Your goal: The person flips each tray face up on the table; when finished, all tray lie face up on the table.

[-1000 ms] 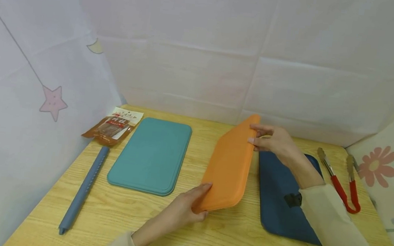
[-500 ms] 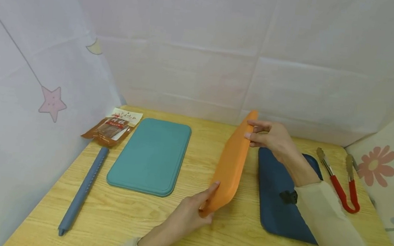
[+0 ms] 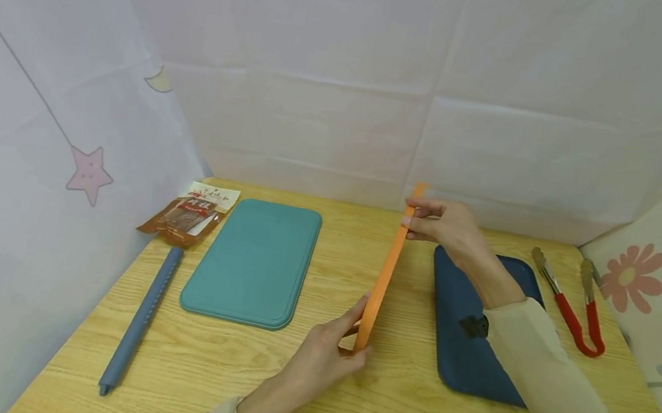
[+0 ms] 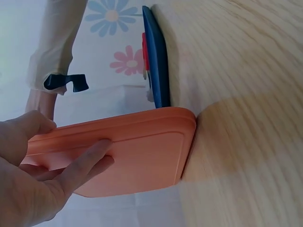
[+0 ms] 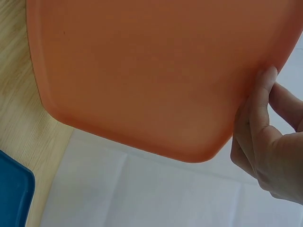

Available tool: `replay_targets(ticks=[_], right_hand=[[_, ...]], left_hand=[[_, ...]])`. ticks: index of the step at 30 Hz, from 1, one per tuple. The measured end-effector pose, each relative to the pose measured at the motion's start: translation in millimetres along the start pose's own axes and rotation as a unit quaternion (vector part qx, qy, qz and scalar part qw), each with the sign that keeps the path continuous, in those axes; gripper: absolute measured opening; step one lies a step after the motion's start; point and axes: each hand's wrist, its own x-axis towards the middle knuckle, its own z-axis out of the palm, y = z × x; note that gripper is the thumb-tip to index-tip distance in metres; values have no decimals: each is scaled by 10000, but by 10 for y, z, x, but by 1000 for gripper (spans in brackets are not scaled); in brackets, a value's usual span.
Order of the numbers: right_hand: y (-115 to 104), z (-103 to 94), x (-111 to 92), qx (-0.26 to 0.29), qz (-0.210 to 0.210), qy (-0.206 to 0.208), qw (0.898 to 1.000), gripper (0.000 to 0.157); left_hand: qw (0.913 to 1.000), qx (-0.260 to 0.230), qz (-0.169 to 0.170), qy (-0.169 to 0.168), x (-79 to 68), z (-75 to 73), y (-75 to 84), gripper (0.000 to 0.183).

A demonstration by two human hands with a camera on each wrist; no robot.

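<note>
Both hands hold an orange rectangular plastic tray (image 3: 386,279), stood on its long side so the head view sees it nearly edge-on. At the near end, my left hand (image 3: 320,357) grips it, thumb on one side and fingers spread along the ridged face in the left wrist view. My right hand (image 3: 449,231) pinches the upper rim toward the far end. The right wrist view shows the tray's smooth, shallow inner face (image 5: 142,71). Its lower edge (image 4: 187,153) is right at the wooden tabletop in the left wrist view.
Left of the tray lies a teal tray (image 3: 252,262), then a blue-grey stick-like bar (image 3: 142,321) and a brown food packet (image 3: 189,214). On the right are a navy tray (image 3: 468,342), partly under my right forearm, and red-handled tongs (image 3: 576,320). White cloth walls (image 3: 315,124) surround the table.
The orange tray has turned from showing its broad face to nearly edge-on. Its upper end and my right hand moved slightly left; my left hand moved right.
</note>
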Motion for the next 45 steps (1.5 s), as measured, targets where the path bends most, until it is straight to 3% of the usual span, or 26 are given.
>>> replay_targets(ticks=[8,13,16,24,29,32,34,40,45], right_hand=[[13,67,40,29,-94,-71,9999,53],[22,100,67,139,-121,-4,9998,55],[18,111,74,180,-142,13,9997,54],[-16,190,117,256,-103,81,9996,51],[41,244,131,353,-145,117,9992,52],[206,239,116,215,-22,182,9996,55],[401,221,84,-59,277,137,9995,57],[1072,166,-32,-864,1398,-513,9851,63],[1270,174,-94,-806,1638,-726,9805,63]], left_hand=[[9994,-146,-98,312,54,-31,154,80],[9982,-208,76,551,98,-77,258,78],[9988,-168,42,448,125,-126,308,75],[9972,124,-730,-110,260,-318,456,69],[9948,320,-958,-81,290,-377,535,67],[9934,443,-1051,77,278,-379,555,67],[9924,484,-1111,214,261,-378,546,67],[9898,331,-1313,446,247,-411,452,67],[9861,-506,-1539,379,241,-430,340,68]])
